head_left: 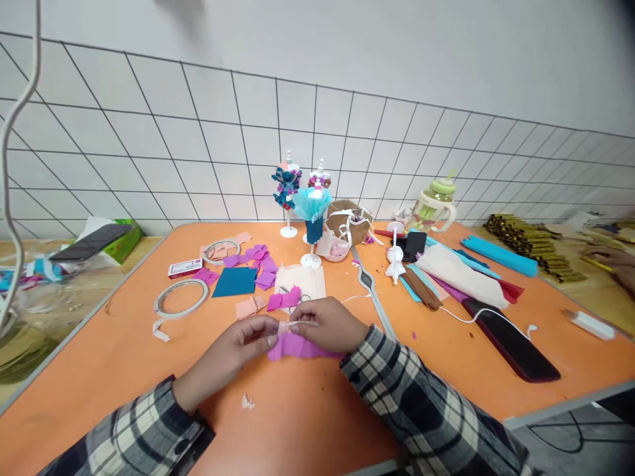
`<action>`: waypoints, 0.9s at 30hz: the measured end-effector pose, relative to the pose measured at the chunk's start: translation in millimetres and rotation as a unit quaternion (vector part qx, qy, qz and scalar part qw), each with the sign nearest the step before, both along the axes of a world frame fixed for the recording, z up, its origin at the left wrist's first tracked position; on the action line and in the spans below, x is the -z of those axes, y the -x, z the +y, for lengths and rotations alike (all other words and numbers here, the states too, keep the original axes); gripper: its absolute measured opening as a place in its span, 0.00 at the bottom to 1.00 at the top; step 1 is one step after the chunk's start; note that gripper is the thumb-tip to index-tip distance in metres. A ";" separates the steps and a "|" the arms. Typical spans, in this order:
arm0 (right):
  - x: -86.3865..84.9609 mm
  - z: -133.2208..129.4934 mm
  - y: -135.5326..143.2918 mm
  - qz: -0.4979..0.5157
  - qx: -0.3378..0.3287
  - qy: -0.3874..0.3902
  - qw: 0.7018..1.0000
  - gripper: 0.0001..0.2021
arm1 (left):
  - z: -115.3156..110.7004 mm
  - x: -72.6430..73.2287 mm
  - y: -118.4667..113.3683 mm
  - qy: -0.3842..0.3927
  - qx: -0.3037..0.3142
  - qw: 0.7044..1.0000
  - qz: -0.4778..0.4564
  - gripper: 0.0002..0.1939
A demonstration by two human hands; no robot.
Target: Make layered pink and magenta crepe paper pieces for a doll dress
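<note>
at the near middle of the orange surface (124,370), the left grip (248,340) is pinching one end of a single purple strip (302,347), while the right grip (330,324) is clasping its upper edge; the strip is hanging below the fingertips. beyond, two tape rolls (157,307) are lying leftward, one pink bowl (335,258) is holding something pink (338,250), three dressed figures (314,228) are standing, and one green-lidded bottle (429,208) is standing rightward.

Bright, even light, soft sheen on the orange rectangular table (288,423) at lower centre, blurred shadow on the smooth white wall (397,46) at upper left, stretched edges, dark upper-right corner
</note>
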State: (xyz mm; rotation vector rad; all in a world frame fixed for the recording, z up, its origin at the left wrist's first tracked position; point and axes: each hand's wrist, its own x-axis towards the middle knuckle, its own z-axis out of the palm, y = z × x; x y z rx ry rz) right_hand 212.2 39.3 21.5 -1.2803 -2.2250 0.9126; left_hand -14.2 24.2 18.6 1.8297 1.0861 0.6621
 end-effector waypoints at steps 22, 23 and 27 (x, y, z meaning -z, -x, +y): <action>2.1 -5.4 -0.5 0.030 -0.041 -0.006 0.999 0.14 | -5.2 7.0 -6.4 -0.056 -0.068 0.996 0.015 0.12; 2.0 -5.4 0.1 0.034 -0.036 -0.010 0.999 0.13 | -5.3 6.6 -6.9 -0.053 -0.067 0.996 0.009 0.12; 2.6 -7.5 3.9 0.071 0.057 -0.171 0.981 0.12 | -6.9 6.5 -6.9 -0.036 -0.088 0.995 -0.009 0.14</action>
